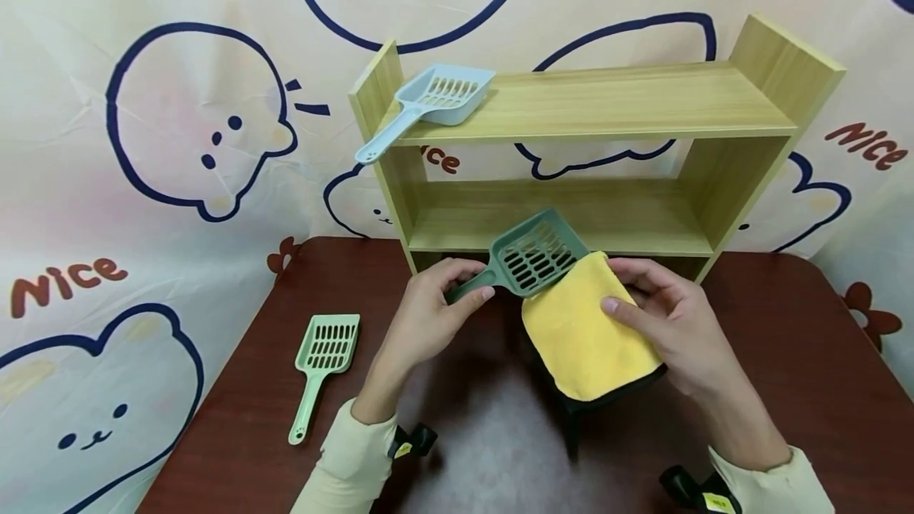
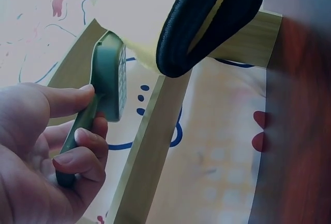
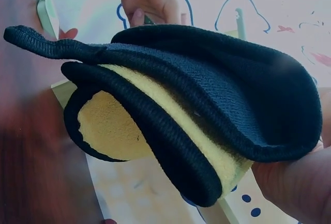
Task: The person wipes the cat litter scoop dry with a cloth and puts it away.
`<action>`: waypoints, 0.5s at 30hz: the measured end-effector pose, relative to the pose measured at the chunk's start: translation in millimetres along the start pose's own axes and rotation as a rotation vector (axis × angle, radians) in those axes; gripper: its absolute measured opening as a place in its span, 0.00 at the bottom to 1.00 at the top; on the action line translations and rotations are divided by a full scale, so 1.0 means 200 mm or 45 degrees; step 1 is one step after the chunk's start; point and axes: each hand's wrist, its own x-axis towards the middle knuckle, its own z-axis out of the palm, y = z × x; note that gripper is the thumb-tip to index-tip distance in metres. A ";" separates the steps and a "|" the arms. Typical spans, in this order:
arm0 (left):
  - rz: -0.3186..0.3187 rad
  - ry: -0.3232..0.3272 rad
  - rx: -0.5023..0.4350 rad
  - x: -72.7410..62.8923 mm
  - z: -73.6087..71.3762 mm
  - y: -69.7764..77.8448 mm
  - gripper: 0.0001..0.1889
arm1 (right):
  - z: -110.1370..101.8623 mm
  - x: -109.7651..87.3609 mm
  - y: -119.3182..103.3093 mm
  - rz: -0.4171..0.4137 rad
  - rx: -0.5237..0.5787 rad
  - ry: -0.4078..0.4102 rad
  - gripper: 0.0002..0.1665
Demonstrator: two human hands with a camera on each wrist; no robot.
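My left hand (image 1: 432, 312) grips the handle of a dark green slotted litter scoop (image 1: 537, 256), raised above the table in front of the shelf. In the left wrist view the fingers curl round the scoop's handle (image 2: 77, 131). A folded cloth (image 1: 589, 331), yellow with a dark grey side and black edging, hangs from my right hand (image 1: 671, 324), which pinches it between thumb and fingers. The cloth's upper corner meets the scoop's right edge. In the right wrist view the folded cloth (image 3: 207, 89) covers most of the scoop and part of the right hand.
A light blue scoop (image 1: 446, 93) lies on the wooden shelf's (image 1: 614, 105) top board, its handle jutting over the front edge. On the dark brown table (image 1: 243, 419), a light green scoop (image 1: 328, 347) lies left of my left arm. A printed cloth backdrop (image 1: 214, 260) hangs behind.
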 end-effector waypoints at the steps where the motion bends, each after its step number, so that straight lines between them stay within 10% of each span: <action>1: 0.001 0.002 0.003 0.00 0.00 0.00 0.14 | -0.01 0.00 0.00 -0.003 0.003 0.010 0.25; 15: -0.026 0.016 0.005 0.01 -0.05 -0.01 0.16 | -0.13 0.01 -0.04 -0.020 0.013 0.113 0.26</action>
